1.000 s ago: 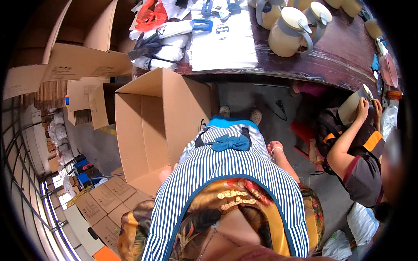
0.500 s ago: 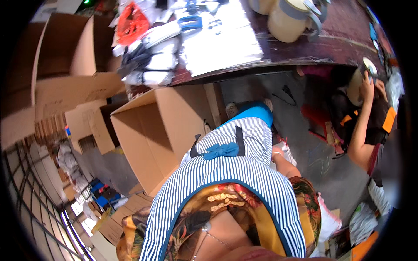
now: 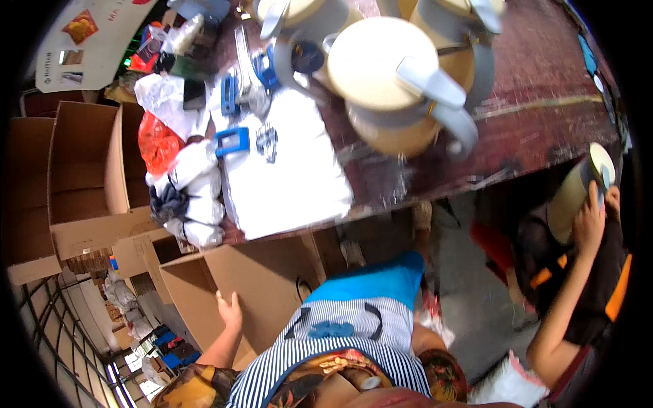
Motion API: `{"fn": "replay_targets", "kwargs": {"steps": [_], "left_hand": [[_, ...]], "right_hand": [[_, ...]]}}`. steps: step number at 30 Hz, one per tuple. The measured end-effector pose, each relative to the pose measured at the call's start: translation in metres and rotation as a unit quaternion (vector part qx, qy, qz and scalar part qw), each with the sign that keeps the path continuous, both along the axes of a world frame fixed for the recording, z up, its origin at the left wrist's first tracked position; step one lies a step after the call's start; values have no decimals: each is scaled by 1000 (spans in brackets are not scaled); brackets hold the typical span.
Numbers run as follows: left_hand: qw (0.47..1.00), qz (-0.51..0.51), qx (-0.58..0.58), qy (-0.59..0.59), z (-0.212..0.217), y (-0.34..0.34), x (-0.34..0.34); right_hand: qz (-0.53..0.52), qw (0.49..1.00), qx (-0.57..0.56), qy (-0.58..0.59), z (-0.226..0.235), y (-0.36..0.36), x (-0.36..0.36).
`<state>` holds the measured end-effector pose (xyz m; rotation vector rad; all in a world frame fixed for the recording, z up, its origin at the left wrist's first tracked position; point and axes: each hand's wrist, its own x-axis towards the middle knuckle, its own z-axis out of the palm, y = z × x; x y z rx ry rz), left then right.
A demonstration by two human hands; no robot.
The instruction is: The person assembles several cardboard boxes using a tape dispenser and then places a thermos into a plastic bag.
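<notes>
My left hand (image 3: 230,311) is raised in front of an open cardboard box (image 3: 265,279). Its fingers are apart and hold nothing; whether they touch the box I cannot tell. On the right, only my forearm (image 3: 427,340) shows beside the striped apron (image 3: 354,347), and the hand itself is hidden. Ahead on the dark red table (image 3: 530,129) stand several beige jugs (image 3: 384,64) with grey handles and cream lids. A stack of white sheets (image 3: 286,183) lies left of them, with a blue-framed piece (image 3: 232,141) on top.
At the right another person's hand (image 3: 590,224) holds a beige jug (image 3: 568,197). White bundles (image 3: 197,197) and a red plastic bag (image 3: 158,143) lie at the table's left end. Large open cartons (image 3: 85,163) stand farther left. A red stool (image 3: 493,248) is under the table.
The view has tilted up, so more of the table and jugs shows. My left hand has come into view by the box. My right hand, earlier near a plastic bag, is now hidden.
</notes>
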<state>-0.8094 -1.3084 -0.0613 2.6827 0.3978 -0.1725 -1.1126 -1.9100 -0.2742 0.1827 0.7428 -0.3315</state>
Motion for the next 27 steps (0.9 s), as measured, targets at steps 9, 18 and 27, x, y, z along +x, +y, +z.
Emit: {"fn": "replay_targets", "kwargs": {"steps": [9,18,27], "left_hand": [[992,-10,116,-51,-8,-24,4],[975,-1,216,-51,-4,-48,5],[977,58,180,-93,6,-34,-24]], "right_hand": [[-270,766,399,-425,223,-241,31],[-226,669,542,-456,262,-218,49],[310,921,-111,-207,191,-145,171]]}}
